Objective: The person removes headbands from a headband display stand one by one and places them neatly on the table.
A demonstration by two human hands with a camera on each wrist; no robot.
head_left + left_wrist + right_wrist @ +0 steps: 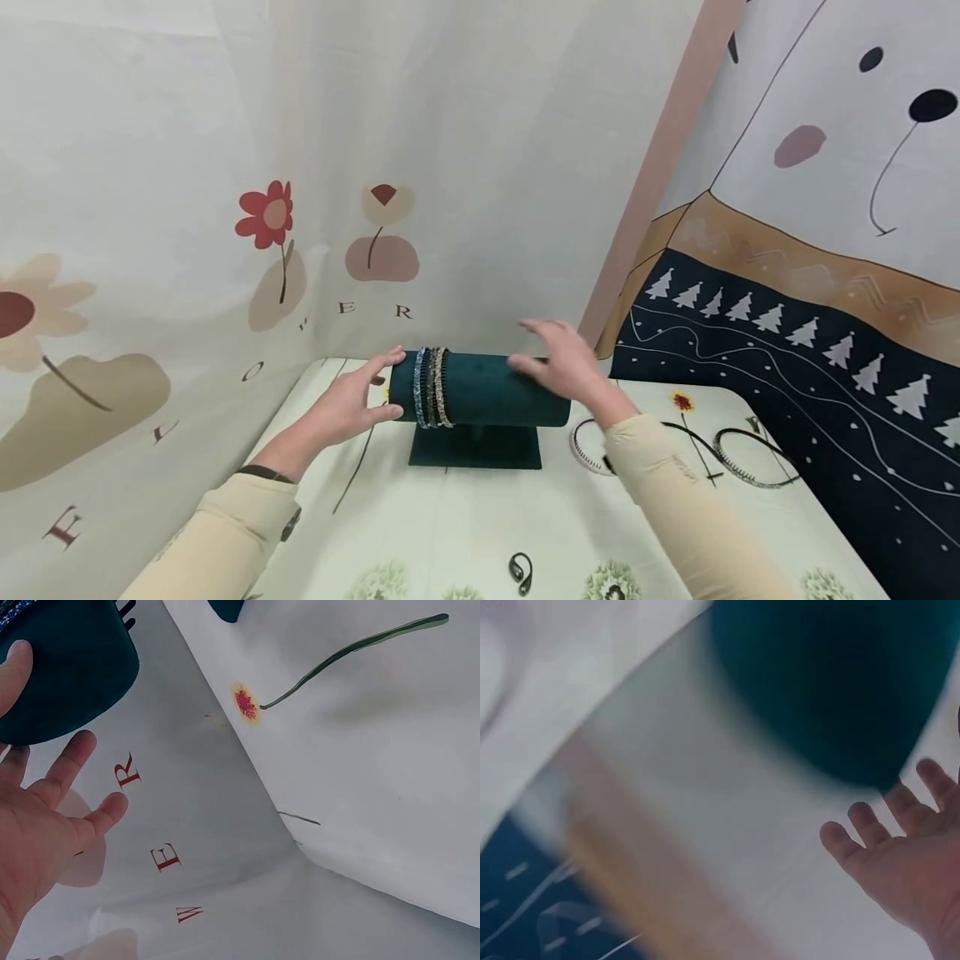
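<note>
A dark green padded roll stand [487, 389] stands on the table, its roll lying level above a flat base [475, 450]. Several sparkly headbands [432, 387] in blue, dark and pale gold sit side by side around its left part. My left hand [347, 407] is at the roll's left end, fingertips at the top edge and thumb at the front. In the left wrist view, the thumb [15, 675] overlaps the roll's end and the other fingers are spread. My right hand [561, 362] is over the roll's right end, fingers extended and holding nothing.
Right of the stand lie a pale toothed headband [587, 458], partly hidden by my right sleeve, and a dark toothed headband [738, 475]. A black ear-hook earphone [521, 573] lies near the front. Printed curtains [480, 167] hang behind and beside the table.
</note>
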